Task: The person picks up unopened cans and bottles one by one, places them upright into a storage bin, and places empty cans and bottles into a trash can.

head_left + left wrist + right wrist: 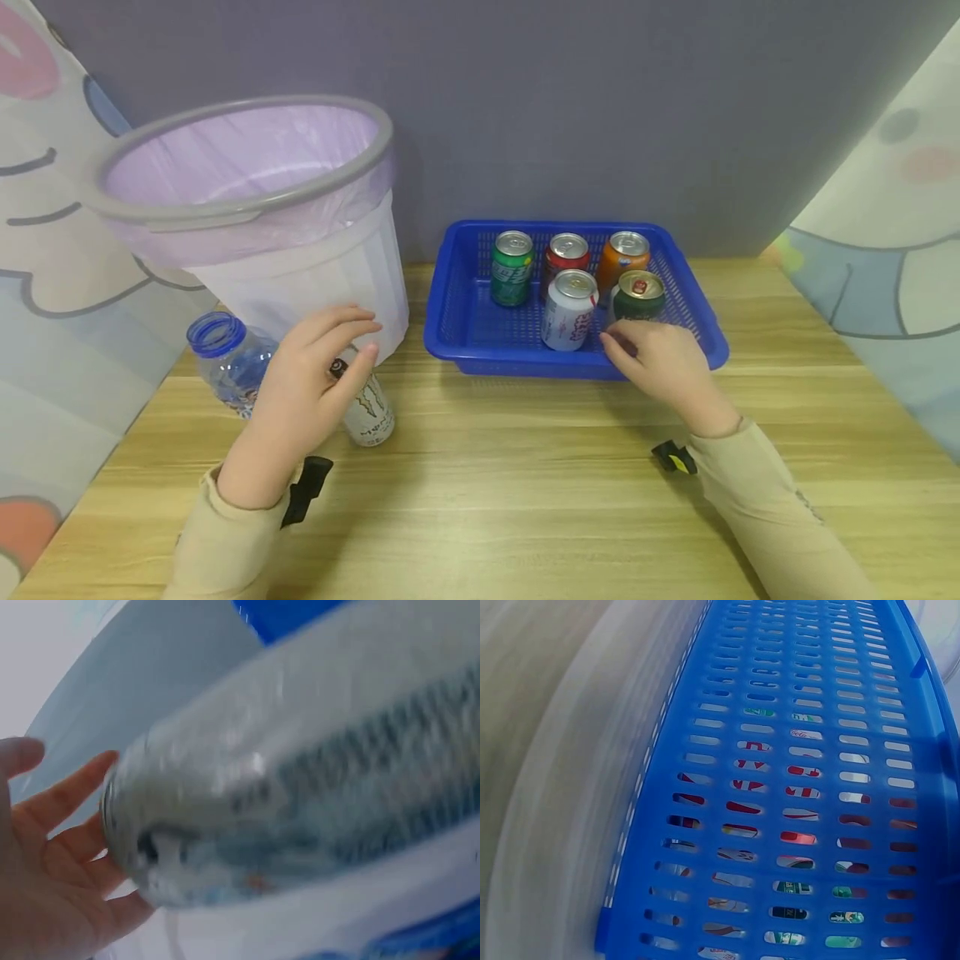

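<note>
My left hand (pixel 303 382) is at the top of a tall white energy drink can (pixel 371 418) standing on the table. In the left wrist view its fingers (pixel 64 802) are spread around the can's top end, with the thumb apart. An open clear plastic bottle (pixel 234 367) with a blue neck stands to that hand's left. My right hand (pixel 663 358) is over the front rim of a blue basket (pixel 480 350), fingers loosely bent, overlapping the lower part of a dark green can (pixel 637 298). Beside that can stands a white can (pixel 570 312).
A green can (pixel 513 271), a red can (pixel 566 254) and an orange can (pixel 622 258) stand upright farther back in the basket. A white bin (pixel 330 283) with a purple liner stands at the back left of the wooden table (pixel 495 492). A grey panel (pixel 600 108) rises behind.
</note>
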Action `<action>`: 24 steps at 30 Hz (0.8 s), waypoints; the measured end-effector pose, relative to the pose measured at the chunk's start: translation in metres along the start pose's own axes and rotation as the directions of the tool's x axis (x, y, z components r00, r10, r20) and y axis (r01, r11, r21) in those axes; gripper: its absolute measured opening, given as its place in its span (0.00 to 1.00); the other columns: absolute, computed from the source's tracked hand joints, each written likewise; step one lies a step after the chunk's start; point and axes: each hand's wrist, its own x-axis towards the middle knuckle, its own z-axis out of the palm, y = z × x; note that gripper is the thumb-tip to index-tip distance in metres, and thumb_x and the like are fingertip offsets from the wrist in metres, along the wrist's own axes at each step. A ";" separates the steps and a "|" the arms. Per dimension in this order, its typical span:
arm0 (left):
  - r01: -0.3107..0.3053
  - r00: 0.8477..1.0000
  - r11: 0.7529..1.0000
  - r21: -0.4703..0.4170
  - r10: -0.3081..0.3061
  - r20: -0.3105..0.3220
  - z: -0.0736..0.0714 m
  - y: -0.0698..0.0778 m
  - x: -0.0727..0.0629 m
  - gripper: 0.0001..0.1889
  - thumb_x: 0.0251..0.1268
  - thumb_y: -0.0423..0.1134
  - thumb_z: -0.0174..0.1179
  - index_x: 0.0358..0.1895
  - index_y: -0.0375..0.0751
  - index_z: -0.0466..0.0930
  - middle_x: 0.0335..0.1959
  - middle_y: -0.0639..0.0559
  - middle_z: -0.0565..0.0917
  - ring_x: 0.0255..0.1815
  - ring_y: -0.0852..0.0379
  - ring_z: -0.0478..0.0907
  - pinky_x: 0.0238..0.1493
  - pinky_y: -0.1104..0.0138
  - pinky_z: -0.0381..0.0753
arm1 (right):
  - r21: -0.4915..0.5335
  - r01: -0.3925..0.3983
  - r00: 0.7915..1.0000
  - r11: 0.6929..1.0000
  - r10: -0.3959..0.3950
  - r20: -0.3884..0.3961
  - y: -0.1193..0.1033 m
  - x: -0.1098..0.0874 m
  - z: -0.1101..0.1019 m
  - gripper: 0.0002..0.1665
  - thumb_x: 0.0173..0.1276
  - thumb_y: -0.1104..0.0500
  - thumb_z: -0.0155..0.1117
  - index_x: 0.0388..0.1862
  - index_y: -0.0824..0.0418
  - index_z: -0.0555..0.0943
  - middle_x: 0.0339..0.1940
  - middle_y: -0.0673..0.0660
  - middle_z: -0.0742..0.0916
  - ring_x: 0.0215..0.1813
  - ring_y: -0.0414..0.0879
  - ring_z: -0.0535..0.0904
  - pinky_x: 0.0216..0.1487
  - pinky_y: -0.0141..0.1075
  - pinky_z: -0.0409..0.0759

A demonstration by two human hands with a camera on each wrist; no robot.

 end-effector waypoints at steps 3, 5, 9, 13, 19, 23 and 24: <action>0.127 0.983 0.989 0.075 -0.135 0.125 -0.010 -0.003 -0.002 0.14 0.65 0.38 0.56 0.48 0.32 0.80 0.51 0.40 0.80 0.57 0.42 0.73 0.59 0.51 0.68 | -0.004 0.003 1.000 1.000 -0.003 -0.004 0.000 0.000 0.001 0.08 0.61 0.55 0.61 0.28 0.58 0.83 0.21 0.52 0.86 0.20 0.48 0.80 0.20 0.44 0.74; 0.193 0.958 0.975 0.114 -0.212 0.195 -0.014 -0.003 -0.001 0.16 0.64 0.37 0.58 0.52 0.33 0.78 0.53 0.39 0.79 0.58 0.41 0.72 0.60 0.49 0.68 | -0.008 0.004 1.000 1.000 -0.004 -0.008 0.000 0.000 0.001 0.08 0.61 0.56 0.62 0.27 0.57 0.83 0.21 0.52 0.86 0.20 0.48 0.79 0.20 0.44 0.74; 0.287 0.895 0.946 0.152 -0.321 0.309 -0.019 -0.004 0.000 0.20 0.68 0.43 0.55 0.57 0.33 0.74 0.55 0.38 0.77 0.56 0.41 0.73 0.57 0.47 0.70 | -0.007 0.003 1.000 1.000 -0.003 -0.010 0.000 0.000 0.001 0.08 0.61 0.56 0.62 0.27 0.58 0.83 0.20 0.52 0.85 0.20 0.48 0.79 0.19 0.44 0.74; 0.356 0.830 0.919 0.168 -0.393 0.396 -0.021 -0.007 0.001 0.25 0.70 0.48 0.51 0.62 0.34 0.69 0.56 0.36 0.76 0.50 0.43 0.76 0.52 0.46 0.73 | -0.009 0.008 1.000 1.000 -0.008 -0.011 0.000 0.000 0.001 0.08 0.61 0.56 0.62 0.27 0.58 0.83 0.20 0.52 0.85 0.20 0.47 0.79 0.19 0.44 0.74; 0.410 0.746 0.888 0.208 -0.458 0.483 -0.022 -0.010 0.002 0.30 0.69 0.54 0.51 0.65 0.36 0.64 0.56 0.36 0.76 0.40 0.47 0.77 0.44 0.49 0.76 | -0.010 0.015 1.000 1.000 -0.015 -0.020 0.001 0.000 0.002 0.08 0.60 0.56 0.61 0.27 0.58 0.83 0.20 0.52 0.85 0.20 0.47 0.79 0.19 0.44 0.74; 0.408 0.725 0.882 0.235 -0.469 0.505 -0.022 -0.011 0.001 0.35 0.65 0.56 0.56 0.66 0.35 0.63 0.56 0.35 0.77 0.42 0.45 0.78 0.44 0.49 0.76 | -0.009 0.014 1.000 1.000 -0.015 -0.022 0.001 0.000 0.002 0.08 0.60 0.56 0.62 0.27 0.58 0.83 0.20 0.52 0.85 0.20 0.47 0.79 0.19 0.44 0.74; 0.405 0.722 0.882 0.240 -0.470 0.508 -0.021 -0.011 0.001 0.36 0.63 0.55 0.58 0.66 0.34 0.62 0.56 0.34 0.76 0.45 0.42 0.78 0.46 0.48 0.76 | -0.008 0.013 1.000 1.000 -0.014 -0.022 0.000 0.000 0.001 0.07 0.60 0.56 0.62 0.27 0.58 0.83 0.20 0.51 0.85 0.20 0.47 0.79 0.19 0.43 0.74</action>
